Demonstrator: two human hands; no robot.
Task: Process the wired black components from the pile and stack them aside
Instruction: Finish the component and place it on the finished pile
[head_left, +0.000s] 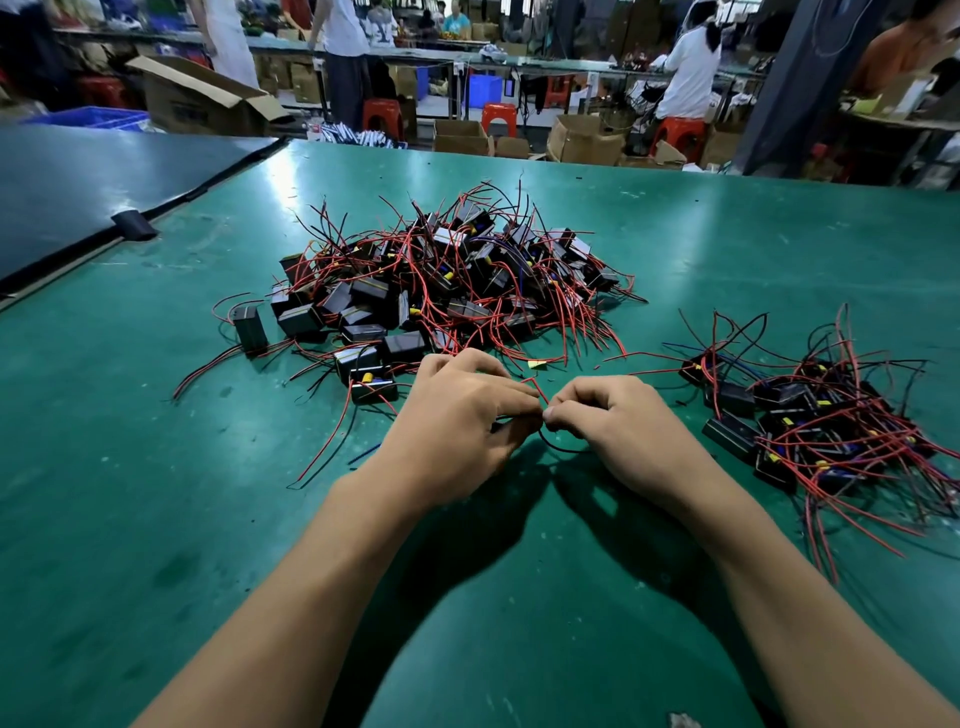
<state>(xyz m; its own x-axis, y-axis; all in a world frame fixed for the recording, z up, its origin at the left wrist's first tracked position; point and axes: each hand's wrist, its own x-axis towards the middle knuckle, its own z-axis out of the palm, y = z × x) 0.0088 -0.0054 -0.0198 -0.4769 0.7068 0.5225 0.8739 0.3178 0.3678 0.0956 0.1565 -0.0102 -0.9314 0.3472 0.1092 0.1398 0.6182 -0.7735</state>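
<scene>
Hands meet fingertip to fingertip low over the green table (156, 519). The left hand (462, 431) and right hand (618, 426) both pinch the same thin wires (537, 389), one red and one black; no component body shows in the grip. Just right sits the smaller heap (821, 415) of wired black components. Farther back, centre, is the big tangled pile (447, 280).

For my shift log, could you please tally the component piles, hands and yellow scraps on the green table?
Piles: 2, big pile and small pile
Hands: 2, left hand and right hand, both pinching a wire
Scraps: 1, yellow scrap
Total: 5
</scene>
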